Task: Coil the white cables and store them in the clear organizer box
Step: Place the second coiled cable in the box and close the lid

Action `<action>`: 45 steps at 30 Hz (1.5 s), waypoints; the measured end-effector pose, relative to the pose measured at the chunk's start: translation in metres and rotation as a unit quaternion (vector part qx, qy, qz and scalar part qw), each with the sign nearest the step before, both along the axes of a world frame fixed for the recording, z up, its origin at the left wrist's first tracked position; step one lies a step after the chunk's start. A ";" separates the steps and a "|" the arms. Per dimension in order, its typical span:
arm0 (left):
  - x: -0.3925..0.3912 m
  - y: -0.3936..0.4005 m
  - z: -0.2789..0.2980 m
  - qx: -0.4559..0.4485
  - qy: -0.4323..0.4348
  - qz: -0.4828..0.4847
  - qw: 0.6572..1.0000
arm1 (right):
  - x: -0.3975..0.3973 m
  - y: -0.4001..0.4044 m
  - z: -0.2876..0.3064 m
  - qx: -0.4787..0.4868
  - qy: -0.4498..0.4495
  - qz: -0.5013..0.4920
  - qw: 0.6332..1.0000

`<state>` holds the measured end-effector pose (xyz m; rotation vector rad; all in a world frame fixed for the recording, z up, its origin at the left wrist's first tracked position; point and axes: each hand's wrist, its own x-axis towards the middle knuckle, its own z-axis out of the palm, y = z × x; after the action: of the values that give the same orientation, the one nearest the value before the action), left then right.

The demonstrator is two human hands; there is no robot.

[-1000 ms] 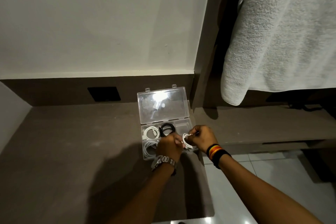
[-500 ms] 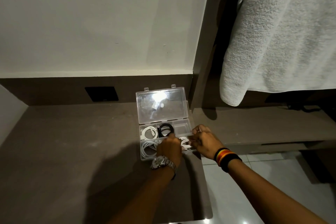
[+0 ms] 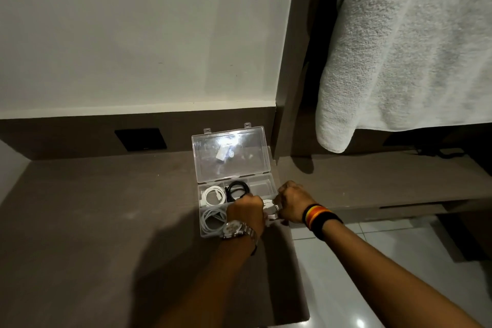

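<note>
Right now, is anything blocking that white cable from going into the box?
Nothing visible does. The lid stands open, and both hands hold the coil right over the box. The near right compartment is hidden by the hands; the far right one looks free.

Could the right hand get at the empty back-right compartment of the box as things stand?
Probably yes: the right hand sits just beside that compartment, the lid stands open and nothing covers it. But both hands now hold a white cable.

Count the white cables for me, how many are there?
3. One coil in the box's back-left compartment, one in the front-left, one held between both hands. More may hide under the hands.
</note>
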<state>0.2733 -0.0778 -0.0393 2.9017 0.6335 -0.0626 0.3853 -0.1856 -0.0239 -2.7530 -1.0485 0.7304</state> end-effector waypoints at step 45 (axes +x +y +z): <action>-0.001 0.173 0.034 -0.515 -0.290 0.361 0.721 | 0.043 0.097 0.021 0.386 0.260 -0.351 0.812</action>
<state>0.2727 0.0952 -0.0050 1.3444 1.0735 0.4309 0.4287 -0.0886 -0.0028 -1.8188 -0.0967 0.6559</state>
